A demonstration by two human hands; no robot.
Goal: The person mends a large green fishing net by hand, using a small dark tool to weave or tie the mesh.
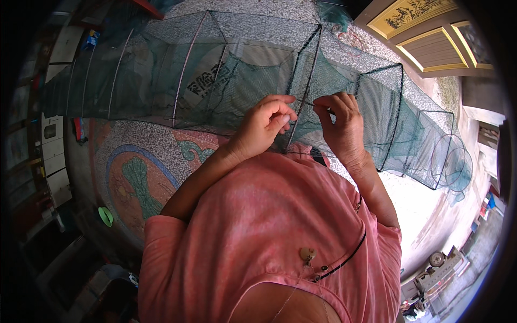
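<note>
A long folding net trap point(258, 72) of green mesh on rectangular frames stretches from left to right in front of me. Both my hands are at one of its upright frame rods point(307, 81), near the middle. My left hand point(265, 119) is on the rod's left side, its fingers curled in and the index finger pointing at the rod. On the other side, my right hand point(343, 119) pinches thumb and forefinger together close to the rod. A short dark strand seems to lie between the two hands; whatever sits in the fingers is too small to make out.
Beneath the net lies a pebbled floor with a coloured mosaic point(141, 180). A brown door with yellow-edged panels point(431, 48) stands at the upper right. White cabinets point(54, 145) line the left, near a green dish-like object point(105, 216). A wheeled vehicle point(437, 261) is at the lower right.
</note>
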